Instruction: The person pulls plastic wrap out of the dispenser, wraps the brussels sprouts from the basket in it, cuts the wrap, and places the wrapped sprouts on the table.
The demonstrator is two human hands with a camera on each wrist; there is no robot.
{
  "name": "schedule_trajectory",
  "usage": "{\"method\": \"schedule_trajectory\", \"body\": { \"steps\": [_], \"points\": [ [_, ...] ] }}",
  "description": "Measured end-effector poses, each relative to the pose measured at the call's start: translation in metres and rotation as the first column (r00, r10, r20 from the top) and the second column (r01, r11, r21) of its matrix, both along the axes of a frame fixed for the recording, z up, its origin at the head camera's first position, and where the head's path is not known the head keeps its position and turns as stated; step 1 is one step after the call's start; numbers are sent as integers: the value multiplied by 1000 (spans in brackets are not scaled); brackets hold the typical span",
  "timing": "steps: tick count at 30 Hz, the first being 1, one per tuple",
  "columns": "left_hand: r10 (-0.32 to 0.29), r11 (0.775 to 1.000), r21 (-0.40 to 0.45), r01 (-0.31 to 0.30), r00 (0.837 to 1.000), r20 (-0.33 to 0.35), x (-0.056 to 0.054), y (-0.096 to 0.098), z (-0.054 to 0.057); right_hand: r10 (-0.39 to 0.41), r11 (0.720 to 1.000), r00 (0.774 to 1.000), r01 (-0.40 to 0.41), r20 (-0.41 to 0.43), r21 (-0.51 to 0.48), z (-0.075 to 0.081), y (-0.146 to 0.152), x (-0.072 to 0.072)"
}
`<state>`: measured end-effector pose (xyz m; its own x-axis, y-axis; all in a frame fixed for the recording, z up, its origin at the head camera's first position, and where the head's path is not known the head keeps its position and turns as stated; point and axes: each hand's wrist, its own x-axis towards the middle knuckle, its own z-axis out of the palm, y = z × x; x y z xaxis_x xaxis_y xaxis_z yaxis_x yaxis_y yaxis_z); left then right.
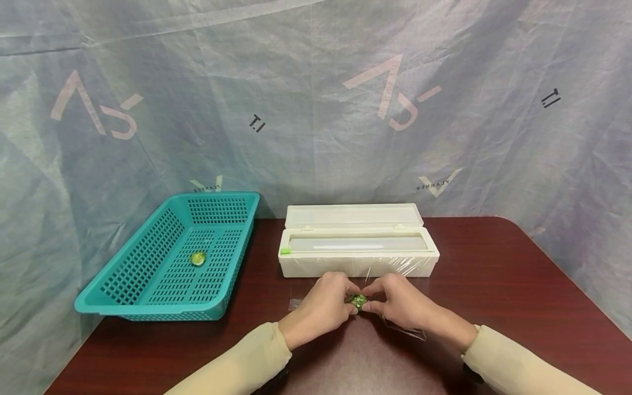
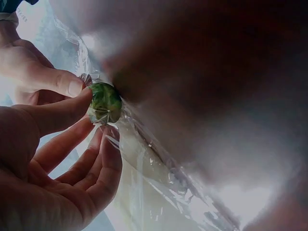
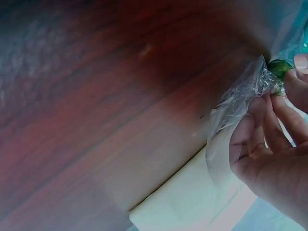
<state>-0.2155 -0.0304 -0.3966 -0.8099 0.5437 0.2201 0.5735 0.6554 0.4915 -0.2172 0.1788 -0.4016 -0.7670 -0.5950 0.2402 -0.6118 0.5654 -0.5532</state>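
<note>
A small green Brussels sprout (image 1: 359, 301), partly covered in clear cling film (image 3: 236, 103), is held low over the table between both hands. My left hand (image 1: 328, 304) pinches it from the left with thumb and fingers, as seen beside the sprout (image 2: 105, 103) in the left wrist view. From the other side, my right hand (image 1: 397, 302) pinches the gathered film at the sprout, its thumb close against it. The film trails from the sprout past the right hand's fingers in the right wrist view. Fingers hide part of the sprout.
Just beyond the hands stands a white cling film dispenser (image 1: 360, 267) with its lid raised and a green slider (image 1: 285, 250) at its left end. On the left, a teal basket (image 1: 227, 274) holds one yellow-green sprout (image 1: 197, 258). A printed sheet (image 1: 316, 109) hangs behind the table.
</note>
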Motion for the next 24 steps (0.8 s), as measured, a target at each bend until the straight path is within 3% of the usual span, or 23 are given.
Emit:
{"method": "schedule_trajectory", "body": {
  "steps": [10, 19, 24],
  "points": [
    [26, 999, -20, -26, 999, -21, -6, 4, -2, -6, 1000, 1000, 6, -12, 2, 1, -1, 1],
    [9, 1000, 1, -9, 1000, -16, -10, 5, -2, -52, 998, 989, 57, -138, 36, 3, -4, 6],
    [17, 1000, 5, -17, 1000, 0, -12, 5, -2, -59, 997, 986, 67, -157, 46, 1, -6, 5]
  ]
}}
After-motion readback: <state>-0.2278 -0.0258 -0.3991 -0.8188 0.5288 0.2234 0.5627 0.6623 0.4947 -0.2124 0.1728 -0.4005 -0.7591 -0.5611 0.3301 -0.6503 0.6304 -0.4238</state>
